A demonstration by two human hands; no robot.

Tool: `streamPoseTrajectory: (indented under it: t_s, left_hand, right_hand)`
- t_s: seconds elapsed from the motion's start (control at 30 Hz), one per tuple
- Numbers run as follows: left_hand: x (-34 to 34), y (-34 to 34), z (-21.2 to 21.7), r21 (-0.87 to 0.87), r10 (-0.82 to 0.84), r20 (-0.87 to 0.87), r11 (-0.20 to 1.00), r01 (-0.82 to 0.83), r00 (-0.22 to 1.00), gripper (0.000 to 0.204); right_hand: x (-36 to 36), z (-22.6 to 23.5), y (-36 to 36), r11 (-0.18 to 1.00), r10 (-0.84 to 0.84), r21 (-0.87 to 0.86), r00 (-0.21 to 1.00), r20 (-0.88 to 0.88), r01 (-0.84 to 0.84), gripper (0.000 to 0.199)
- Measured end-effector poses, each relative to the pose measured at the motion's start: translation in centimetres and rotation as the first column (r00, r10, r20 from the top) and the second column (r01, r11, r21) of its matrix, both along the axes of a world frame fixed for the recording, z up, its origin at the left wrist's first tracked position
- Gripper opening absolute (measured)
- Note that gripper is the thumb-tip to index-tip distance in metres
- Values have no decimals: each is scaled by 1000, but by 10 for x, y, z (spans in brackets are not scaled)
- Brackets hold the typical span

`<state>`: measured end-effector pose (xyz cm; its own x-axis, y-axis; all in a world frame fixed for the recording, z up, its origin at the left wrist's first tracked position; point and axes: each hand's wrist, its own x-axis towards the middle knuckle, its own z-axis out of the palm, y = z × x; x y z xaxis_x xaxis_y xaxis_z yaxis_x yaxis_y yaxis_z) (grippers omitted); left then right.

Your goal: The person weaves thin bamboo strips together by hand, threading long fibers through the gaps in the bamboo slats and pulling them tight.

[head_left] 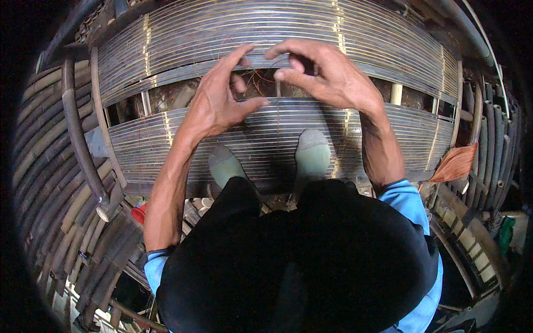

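My left hand (222, 94) and my right hand (333, 75) hover over a gap between two slatted panels, facing each other without touching. On each hand the thumb and forefinger are apart and the other fingers curl inward. Thin reddish strands (258, 77) loop between and behind the fingertips; I cannot tell whether any finger touches them. The far slatted panel (244, 30) and the near slatted panel (388, 139) consist of long narrow greyish strips, crossed by pale yellowish bindings.
My feet in pale green footwear (312, 155) rest on the near panel. Curved rows of bamboo-like poles (55, 150) line the left, with more poles (494, 139) at right. An orange-brown cloth-like piece (455, 162) hangs by the panel's right end. A red object (139, 213) lies at lower left.
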<state>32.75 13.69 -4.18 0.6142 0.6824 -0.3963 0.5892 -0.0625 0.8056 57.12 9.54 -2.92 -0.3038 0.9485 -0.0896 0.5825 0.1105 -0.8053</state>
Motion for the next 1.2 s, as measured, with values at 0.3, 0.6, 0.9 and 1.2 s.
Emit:
streamPoseTrajectory:
  t_s: [0.3, 0.6, 0.9, 1.2]
  left_hand:
    - [-21, -31, -96, 517, -2, -228, 847, 123, 974, 77]
    - [-20, -36, -133, 158, 203, 75, 964, -213, 976, 44]
    - [-194, -37, -33, 217, 661, -87, 743, -633, 746, 17]
    - [-610, -229, 105, 600, 803, -407, 594, -536, 435, 37]
  right_hand:
    - [57, -42, -25, 941, -337, -70, 937, -94, 332, 36]
    - [58, -48, -31, 940, -295, -189, 955, -36, 283, 35]
    - [66, -75, -41, 925, -299, -294, 938, -173, 241, 38]
    - [55, -105, -31, 955, -162, -250, 987, 18, 161, 38]
